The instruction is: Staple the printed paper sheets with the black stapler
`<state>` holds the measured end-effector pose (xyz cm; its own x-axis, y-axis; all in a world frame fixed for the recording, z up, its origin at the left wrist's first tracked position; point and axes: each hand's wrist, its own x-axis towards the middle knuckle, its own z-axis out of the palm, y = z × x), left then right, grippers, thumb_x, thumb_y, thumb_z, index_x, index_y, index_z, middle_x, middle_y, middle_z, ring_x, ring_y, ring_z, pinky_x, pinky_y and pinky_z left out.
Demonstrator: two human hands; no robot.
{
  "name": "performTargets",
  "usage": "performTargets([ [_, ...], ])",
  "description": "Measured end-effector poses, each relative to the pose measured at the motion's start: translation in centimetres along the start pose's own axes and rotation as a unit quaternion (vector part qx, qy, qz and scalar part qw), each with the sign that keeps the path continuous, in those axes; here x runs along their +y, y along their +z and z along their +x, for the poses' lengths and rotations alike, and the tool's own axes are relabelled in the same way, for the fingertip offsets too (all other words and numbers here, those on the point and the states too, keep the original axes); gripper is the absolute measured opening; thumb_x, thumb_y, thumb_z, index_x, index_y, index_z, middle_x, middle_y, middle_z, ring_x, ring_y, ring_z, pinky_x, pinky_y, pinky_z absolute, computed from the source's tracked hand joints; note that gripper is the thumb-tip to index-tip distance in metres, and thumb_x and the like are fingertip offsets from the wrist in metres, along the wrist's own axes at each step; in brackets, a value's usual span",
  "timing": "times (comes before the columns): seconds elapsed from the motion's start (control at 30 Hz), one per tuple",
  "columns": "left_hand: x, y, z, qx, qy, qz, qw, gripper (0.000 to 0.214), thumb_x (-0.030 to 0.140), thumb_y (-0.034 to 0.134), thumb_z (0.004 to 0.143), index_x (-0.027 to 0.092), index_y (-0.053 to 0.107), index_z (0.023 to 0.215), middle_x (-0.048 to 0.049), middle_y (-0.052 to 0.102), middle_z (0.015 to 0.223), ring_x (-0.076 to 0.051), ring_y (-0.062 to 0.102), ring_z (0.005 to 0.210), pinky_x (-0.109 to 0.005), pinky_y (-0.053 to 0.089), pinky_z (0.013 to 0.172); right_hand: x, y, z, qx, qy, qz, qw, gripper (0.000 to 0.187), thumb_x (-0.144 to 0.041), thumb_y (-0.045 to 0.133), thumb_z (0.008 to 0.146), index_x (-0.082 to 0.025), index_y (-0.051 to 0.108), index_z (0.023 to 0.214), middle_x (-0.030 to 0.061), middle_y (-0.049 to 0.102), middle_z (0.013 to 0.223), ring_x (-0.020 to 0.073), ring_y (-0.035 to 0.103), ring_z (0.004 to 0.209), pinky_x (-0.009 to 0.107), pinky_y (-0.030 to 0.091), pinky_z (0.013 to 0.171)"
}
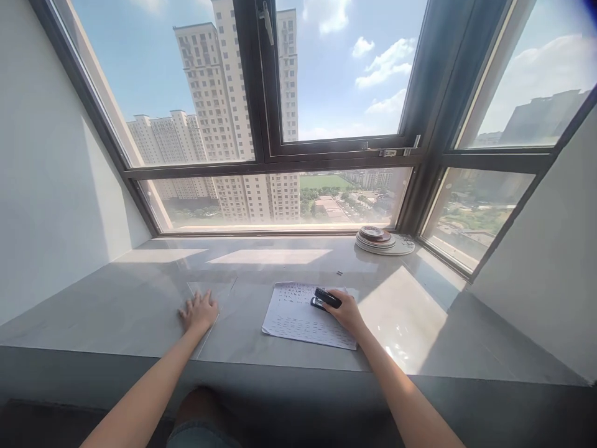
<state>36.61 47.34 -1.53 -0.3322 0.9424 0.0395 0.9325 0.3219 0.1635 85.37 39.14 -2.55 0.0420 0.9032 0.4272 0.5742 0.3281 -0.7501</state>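
Note:
A printed sheet of paper lies flat on the grey stone window ledge. My right hand rests on its upper right part, fingers wrapped round a black stapler that points left over the sheet. My left hand lies flat with fingers spread on a clear plastic sleeve, well left of the paper. A small dark bit, perhaps a loose staple, lies on the ledge just beyond the paper.
A stack of round plates stands at the back right of the ledge by the window frame. White walls close in on both sides. My knee shows below the ledge's front edge.

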Motion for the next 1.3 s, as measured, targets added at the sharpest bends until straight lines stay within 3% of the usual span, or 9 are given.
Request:
performTargets([
  [0.07,0.4,0.0,0.3,0.037,-0.107,-0.008,0.994,0.065,0.047,0.027,0.102,0.024,0.040,0.161,-0.0181,0.024,0.171,-0.043,0.019,0.157,-0.072,0.015,0.121,0.1,0.0,-0.1,0.000,0.007,0.004,1.000,0.030,-0.039,0.071,0.082,-0.025,0.077,0.109,0.0065,0.079,0.106,0.0303,0.072,0.098,0.041,0.055,0.087],
  [0.1,0.6,0.0,0.4,0.044,-0.124,-0.010,0.991,0.065,0.046,0.030,0.101,0.023,0.042,0.160,-0.0202,0.025,0.170,-0.045,0.020,0.157,-0.074,0.016,0.119,0.2,0.0,-0.2,-0.001,0.011,0.004,1.000,0.031,-0.039,0.071,0.083,-0.025,0.077,0.110,0.0072,0.078,0.108,0.0308,0.072,0.099,0.042,0.056,0.088],
  [0.23,1.0,0.1,0.4,0.048,-0.109,-0.012,0.993,0.064,0.043,0.032,0.100,0.020,0.044,0.159,-0.0236,0.026,0.169,-0.048,0.020,0.155,-0.078,0.015,0.116,0.4,-0.2,-0.3,-0.010,0.014,0.001,1.000,0.033,-0.041,0.071,0.083,-0.026,0.076,0.112,0.0074,0.078,0.113,0.0314,0.072,0.103,0.044,0.056,0.092],
  [0.53,1.3,-0.2,-0.2,0.052,-0.106,-0.020,0.993,0.064,0.041,0.033,0.099,0.017,0.047,0.156,-0.0257,0.026,0.168,-0.048,0.018,0.156,-0.076,0.011,0.118,0.2,-0.3,-0.2,-0.011,0.036,-0.007,0.999,0.037,-0.045,0.074,0.079,-0.025,0.077,0.110,0.0078,0.079,0.111,0.0322,0.073,0.103,0.045,0.055,0.094],
  [0.7,1.6,-0.5,-0.4,0.047,-0.097,-0.026,0.994,0.065,0.039,0.034,0.098,0.012,0.045,0.156,-0.0298,0.025,0.167,-0.052,0.018,0.154,-0.083,0.011,0.113,-0.5,-0.5,-0.3,-0.019,0.045,-0.008,0.999,0.036,-0.045,0.073,0.080,-0.026,0.077,0.110,0.0077,0.079,0.110,0.0329,0.072,0.101,0.044,0.055,0.090],
  [1.03,0.9,0.8,0.6,0.014,-0.071,0.007,0.997,0.076,0.051,0.032,0.099,0.008,0.034,0.162,-0.0336,0.017,0.168,-0.058,0.011,0.154,-0.085,0.010,0.110,-1.1,-0.6,-0.1,-0.016,0.078,-0.015,0.997,0.042,-0.050,0.077,0.079,-0.026,0.079,0.113,0.0073,0.078,0.112,0.0328,0.072,0.103,0.045,0.057,0.090],
  [1.3,0.9,1.6,1.1,0.045,-0.062,0.006,0.997,0.073,0.049,0.033,0.099,0.008,0.039,0.159,-0.0364,0.019,0.166,-0.060,0.014,0.152,-0.088,0.011,0.106,-1.1,-0.4,0.0,0.000,0.091,-0.003,0.996,0.044,-0.049,0.079,0.076,-0.024,0.079,0.113,0.0072,0.079,0.109,0.0326,0.072,0.102,0.046,0.056,0.093],
])
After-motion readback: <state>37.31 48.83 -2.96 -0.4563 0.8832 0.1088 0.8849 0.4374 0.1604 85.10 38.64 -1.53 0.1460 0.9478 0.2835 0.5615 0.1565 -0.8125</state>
